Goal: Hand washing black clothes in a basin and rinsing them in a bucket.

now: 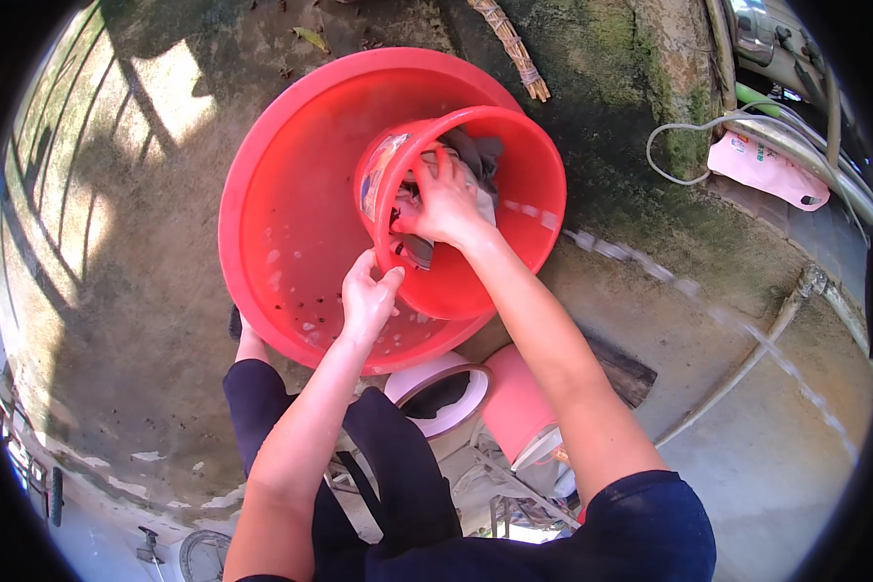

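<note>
A red bucket (538,175) with a printed label on its side leans tilted inside a wide red basin (291,126). Its rim is pinched between the thumb and fingers of my left hand (367,299), on the near side. Inside the bucket, my right hand (448,199) lies on a bundle of grey and white cloth (483,160) with its fingers spread. Part of the cloth is hidden under that hand. From the lower right, a thin clear stream of water (684,284) arcs into the bucket. Wet patches and small dark specks dot the basin's floor.
Near my knees are a pink bucket (519,407) and a white-rimmed round container (436,396). A tied stick bundle (514,48) lies beyond the basin. At the right are a pink package (766,170), a looped cable (653,145) and a pipe (747,373) along the ground.
</note>
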The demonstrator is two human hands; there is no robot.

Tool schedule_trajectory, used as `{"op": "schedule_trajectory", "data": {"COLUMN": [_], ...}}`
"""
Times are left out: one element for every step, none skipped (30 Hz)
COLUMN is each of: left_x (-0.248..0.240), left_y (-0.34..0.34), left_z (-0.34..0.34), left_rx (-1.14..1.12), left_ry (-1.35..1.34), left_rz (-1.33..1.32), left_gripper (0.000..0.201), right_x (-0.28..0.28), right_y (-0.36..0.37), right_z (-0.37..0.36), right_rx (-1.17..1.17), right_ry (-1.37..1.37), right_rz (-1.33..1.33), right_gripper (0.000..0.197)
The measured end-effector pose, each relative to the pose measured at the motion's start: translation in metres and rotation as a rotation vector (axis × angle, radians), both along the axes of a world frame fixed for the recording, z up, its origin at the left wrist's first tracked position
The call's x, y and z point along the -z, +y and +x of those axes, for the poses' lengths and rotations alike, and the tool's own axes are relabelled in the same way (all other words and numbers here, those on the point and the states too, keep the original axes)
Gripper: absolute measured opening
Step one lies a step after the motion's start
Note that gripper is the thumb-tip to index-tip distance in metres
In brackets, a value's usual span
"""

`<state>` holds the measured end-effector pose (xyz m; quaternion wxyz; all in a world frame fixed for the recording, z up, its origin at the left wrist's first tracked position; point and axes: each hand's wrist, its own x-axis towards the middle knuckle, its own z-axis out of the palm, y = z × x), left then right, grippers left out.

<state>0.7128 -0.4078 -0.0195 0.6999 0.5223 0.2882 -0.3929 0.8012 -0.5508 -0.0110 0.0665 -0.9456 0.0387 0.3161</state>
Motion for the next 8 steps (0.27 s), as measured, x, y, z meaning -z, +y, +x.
{"op": "schedule_trajectory", "data": {"left_x": [-0.003,-0.009,-0.013,-0.012,-0.007,-0.002,-0.002,-0.004], "left_y": [-0.004,-0.012,-0.022,-0.025,-0.017,-0.012,-0.011,-0.010], "left_z": [0.000,0.001,0.005,0.005,0.003,0.003,0.000,-0.001], "left_rx": [0.003,-0.034,-0.073,-0.081,-0.086,-0.087,-0.082,-0.085], "left_ry": [0.003,0.004,-0.002,0.025,0.028,0.055,0.093,0.101], "left_rz": [-0.004,-0.040,-0.083,-0.120,-0.097,-0.081,-0.081,-0.086], "left_gripper": [0.015,0.014,0.014,0.013,0.013,0.013,0.013,0.013], "right_x": [0.023,0.056,0.093,0.114,0.115,0.108,0.099,0.097], "right_y": [0.001,-0.008,-0.025,-0.033,-0.020,-0.009,-0.005,-0.003], "right_z": [-0.003,-0.015,-0.029,-0.034,-0.033,-0.029,-0.033,-0.041], "right_rx": [-0.033,-0.026,-0.052,-0.084,-0.086,0.184,0.456,0.440], "right_ry": [0.096,0.098,-0.076,-0.249,-0.247,-0.129,0.002,-0.165], "right_rz": [-0.083,-0.096,-0.172,-0.234,-0.210,-0.053,0.087,0.154], "right_gripper": [0.087,0.087,0.083,0.079,0.079,0.072,0.064,0.053]}}
